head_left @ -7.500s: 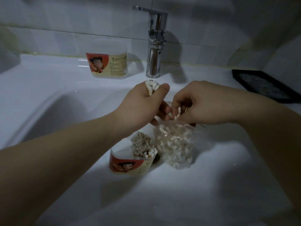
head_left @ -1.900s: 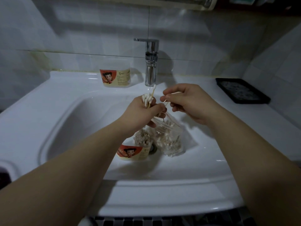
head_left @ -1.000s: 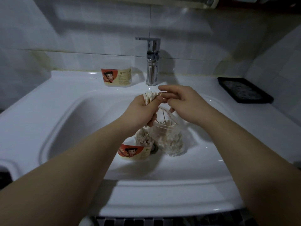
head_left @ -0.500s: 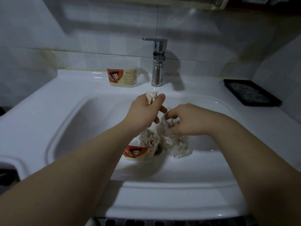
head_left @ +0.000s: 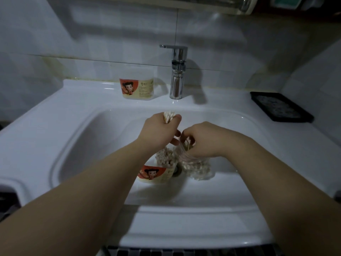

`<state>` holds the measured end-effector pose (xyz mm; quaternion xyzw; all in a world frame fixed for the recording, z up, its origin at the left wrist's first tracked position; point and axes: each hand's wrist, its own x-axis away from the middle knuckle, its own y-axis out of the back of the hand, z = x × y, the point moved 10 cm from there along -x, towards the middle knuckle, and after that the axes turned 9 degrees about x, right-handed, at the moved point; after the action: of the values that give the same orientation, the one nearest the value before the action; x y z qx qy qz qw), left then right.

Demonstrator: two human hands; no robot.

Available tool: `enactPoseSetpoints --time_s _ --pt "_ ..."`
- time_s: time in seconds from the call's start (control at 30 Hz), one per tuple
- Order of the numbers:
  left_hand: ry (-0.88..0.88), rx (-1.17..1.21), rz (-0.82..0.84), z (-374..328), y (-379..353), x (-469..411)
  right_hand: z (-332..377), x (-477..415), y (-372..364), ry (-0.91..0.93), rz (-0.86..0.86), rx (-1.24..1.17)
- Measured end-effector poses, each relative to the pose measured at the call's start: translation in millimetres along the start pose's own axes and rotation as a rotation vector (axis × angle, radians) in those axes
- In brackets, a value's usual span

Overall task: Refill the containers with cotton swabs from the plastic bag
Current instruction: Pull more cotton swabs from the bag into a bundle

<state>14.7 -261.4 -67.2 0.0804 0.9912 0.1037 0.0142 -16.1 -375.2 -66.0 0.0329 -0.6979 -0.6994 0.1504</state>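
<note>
Cotton swab bundle [head_left: 168, 116] is gripped by curled fingers of left hand [head_left: 159, 130]; swab sticks [head_left: 187, 145] are pinched by right hand [head_left: 205, 141] inside plastic bag [head_left: 198, 168].

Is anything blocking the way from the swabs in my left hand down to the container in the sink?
Nothing visible. The open container sits below the left hand and its swabs; the plastic bag and right hand are beside it, not over it.

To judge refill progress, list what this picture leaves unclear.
Head view only:
1. Right hand: fingertips buried in the plastic bag, behind its own knuckles.
2. Swabs in the left hand: fist covers all but the tips.
3. Back container: contents unreadable, dim light and label.
</note>
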Motion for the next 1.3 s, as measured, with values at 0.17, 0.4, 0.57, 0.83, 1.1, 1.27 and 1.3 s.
enactPoseSetpoints --time_s 0.17,0.4,0.57,0.83,1.1,1.27,1.3 --pt "0.063 -0.001 -0.011 9 3 -2 -2 -5 6 -0.039 -0.105 0.026" --pt "0.099 0.013 0.035 15 -3 -2 -4 -6 5 -0.031 -0.093 -0.094" --pt "0.072 -0.089 0.057 16 -4 -6 -19 2 24 -0.105 -0.209 -0.26" --pt "0.071 -0.078 0.067 16 -5 -8 -30 11 47 -0.136 -0.423 -0.419" --pt "-0.001 -0.16 0.009 10 2 -12 -30 9 39 -0.137 -0.327 -0.426" --pt "-0.189 -0.107 -0.134 -13 16 -11 -39 12 48 -0.171 -0.408 -0.591" --pt "-0.207 -0.06 -0.134 -16 16 -10 -38 11 44 -0.173 -0.372 -0.618"
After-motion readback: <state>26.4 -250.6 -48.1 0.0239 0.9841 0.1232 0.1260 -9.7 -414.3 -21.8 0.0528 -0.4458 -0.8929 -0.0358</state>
